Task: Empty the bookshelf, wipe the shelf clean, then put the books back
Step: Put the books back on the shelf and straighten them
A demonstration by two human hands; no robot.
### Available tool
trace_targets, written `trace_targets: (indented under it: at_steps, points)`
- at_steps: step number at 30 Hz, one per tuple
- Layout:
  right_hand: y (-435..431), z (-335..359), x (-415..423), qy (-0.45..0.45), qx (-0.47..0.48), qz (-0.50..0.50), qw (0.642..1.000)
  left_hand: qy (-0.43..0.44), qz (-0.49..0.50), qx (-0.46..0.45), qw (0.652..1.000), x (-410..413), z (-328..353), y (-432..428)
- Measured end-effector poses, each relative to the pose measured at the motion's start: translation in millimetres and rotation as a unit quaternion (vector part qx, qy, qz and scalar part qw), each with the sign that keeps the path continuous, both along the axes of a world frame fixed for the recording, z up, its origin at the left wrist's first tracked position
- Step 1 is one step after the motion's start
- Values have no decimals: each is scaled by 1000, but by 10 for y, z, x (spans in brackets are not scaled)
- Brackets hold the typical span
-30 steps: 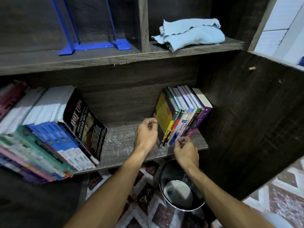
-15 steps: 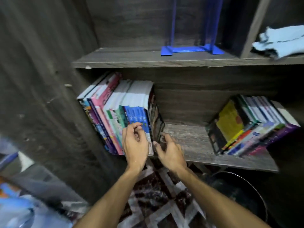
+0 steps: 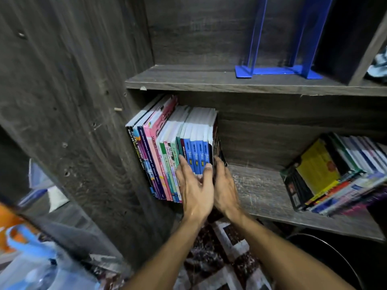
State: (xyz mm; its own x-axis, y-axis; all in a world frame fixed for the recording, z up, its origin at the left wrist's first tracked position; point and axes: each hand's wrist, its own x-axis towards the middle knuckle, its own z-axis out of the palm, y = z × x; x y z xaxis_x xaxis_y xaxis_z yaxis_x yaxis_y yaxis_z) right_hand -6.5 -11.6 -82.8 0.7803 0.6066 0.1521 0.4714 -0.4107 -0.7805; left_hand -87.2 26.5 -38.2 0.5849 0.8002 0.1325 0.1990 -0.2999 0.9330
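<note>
Dark wood grain, glossy covers

The shelf is matt, rough-grained dark wood, scuffed pale; the books show glossy paper spines; the blue bookend looks smooth and shiny.

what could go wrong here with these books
The black book at the end of the left row bows outward; it may slip off the shelf if the right hand eases. The right-hand books lean with nothing bracing their open side, while the blue bookend sits unused above; they could slide flat.

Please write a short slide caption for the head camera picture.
The left hand and right hand touch the left group of books on the shelf; another group leans at right.
</note>
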Motion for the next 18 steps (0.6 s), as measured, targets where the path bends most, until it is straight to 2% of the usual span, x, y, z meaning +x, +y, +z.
trace_targets:
  at_steps: [8, 11, 15, 18]
  points:
    - [-148, 14, 66, 7, 35, 27, 999, -5, 5, 12, 1000, 65, -34, 154]
    - [-247, 151, 72, 90, 65, 33, 993, -33, -22, 6, 999, 72, -20, 160]
    - [-308, 235, 128, 148, 142, 31, 978, -79, -83, -126, 985, 220, -41, 382]
    - [-314, 235, 130, 159, 151, 38, 975, -38, -178, -186, 965, 336, -54, 512]
